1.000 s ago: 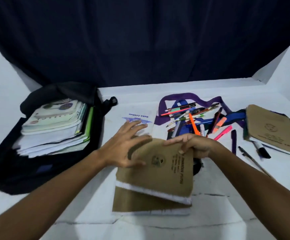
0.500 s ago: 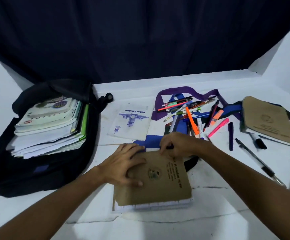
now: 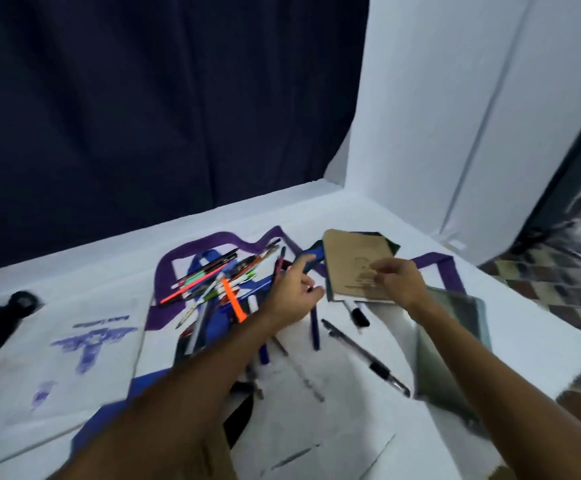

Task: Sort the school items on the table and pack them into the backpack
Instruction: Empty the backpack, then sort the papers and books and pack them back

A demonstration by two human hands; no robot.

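Matt brown kraft paper covers the notebook (image 3: pixel 357 263) under the right hand (image 3: pixel 397 282), its page edges showing white paper along the near side. Just left of the left hand (image 3: pixel 291 294), a heap of pens (image 3: pixel 218 282) in smooth plastic, one bright orange. Nearer than the right hand lies a black pen (image 3: pixel 365 356) with a glossy barrel and what looks like a dull rubbery grip. Beneath that forearm, a glossy, see-through plastic sleeve (image 3: pixel 452 348) catching the light. Purple straps (image 3: pixel 213 242) of woven cloth, matt, beyond the pens. The white table covering (image 3: pixel 334 424) looks matt and creased, papery. Far back, a dark curtain (image 3: pixel 143 98) of soft, matt cloth.
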